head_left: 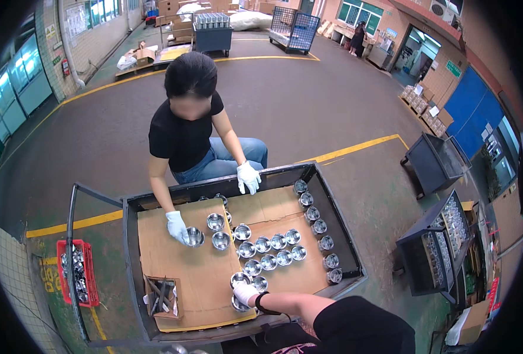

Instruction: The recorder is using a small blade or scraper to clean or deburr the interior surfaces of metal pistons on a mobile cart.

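My right hand (245, 293), in a white glove, reaches in from the lower right over the near part of a cart (133, 259). Its fingers are closed at a shiny round metal cup (239, 305), partly hidden beneath the glove. Another metal cup (240, 278) lies just beyond my fingertips, and a third cup (259, 284) sits to the right. They stand at the right edge of a raised cardboard sheet (196, 277). My left hand is out of view. Across the cart, a co-worker's gloved hand (177, 228) holds a cup (194, 236).
The co-worker's other hand (248, 178) rests by the far rim. Several cups (278, 241) stand in rows on lower cardboard (261, 206). A small box (162, 297) holds dark strips. A red crate (77, 272) stands left; loaded carts (432, 248) stand right.
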`<move>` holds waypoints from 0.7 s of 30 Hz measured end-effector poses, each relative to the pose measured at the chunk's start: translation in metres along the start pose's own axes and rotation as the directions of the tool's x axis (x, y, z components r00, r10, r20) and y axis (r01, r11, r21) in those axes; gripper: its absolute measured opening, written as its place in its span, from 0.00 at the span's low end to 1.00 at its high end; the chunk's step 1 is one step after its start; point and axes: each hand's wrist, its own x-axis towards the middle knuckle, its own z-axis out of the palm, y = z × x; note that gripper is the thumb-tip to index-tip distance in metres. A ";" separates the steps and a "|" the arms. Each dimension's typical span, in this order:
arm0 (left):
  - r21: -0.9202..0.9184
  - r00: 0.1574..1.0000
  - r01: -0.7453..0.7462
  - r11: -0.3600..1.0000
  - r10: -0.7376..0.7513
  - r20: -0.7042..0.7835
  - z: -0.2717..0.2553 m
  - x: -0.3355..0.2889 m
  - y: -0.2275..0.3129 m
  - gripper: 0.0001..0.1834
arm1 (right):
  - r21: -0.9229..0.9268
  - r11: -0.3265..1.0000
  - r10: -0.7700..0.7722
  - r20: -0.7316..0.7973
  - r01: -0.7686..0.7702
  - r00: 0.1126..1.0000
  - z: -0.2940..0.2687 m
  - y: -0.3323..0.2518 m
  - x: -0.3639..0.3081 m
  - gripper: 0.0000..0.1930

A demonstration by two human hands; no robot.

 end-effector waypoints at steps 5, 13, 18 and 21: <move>0.289 0.954 0.142 0.947 -0.209 0.217 -0.017 -0.141 0.050 0.15 | 0.073 0.995 -0.073 0.036 0.070 0.997 -0.051 -0.019 -0.041 0.17; 0.092 0.953 0.302 0.949 -0.303 -0.004 -0.017 -0.174 0.094 0.09 | -0.466 0.630 -0.547 0.301 0.621 0.781 -0.097 -0.086 -0.083 0.08; 0.210 0.758 0.555 0.805 -0.385 -0.527 0.138 -0.286 0.091 0.08 | -0.332 0.619 -0.433 0.611 0.711 0.663 -0.067 -0.102 -0.083 0.09; -0.452 0.295 0.804 0.386 -0.919 -0.261 0.212 -0.315 0.132 0.07 | -0.332 0.270 -0.552 0.716 0.904 0.428 -0.036 -0.184 -0.142 0.13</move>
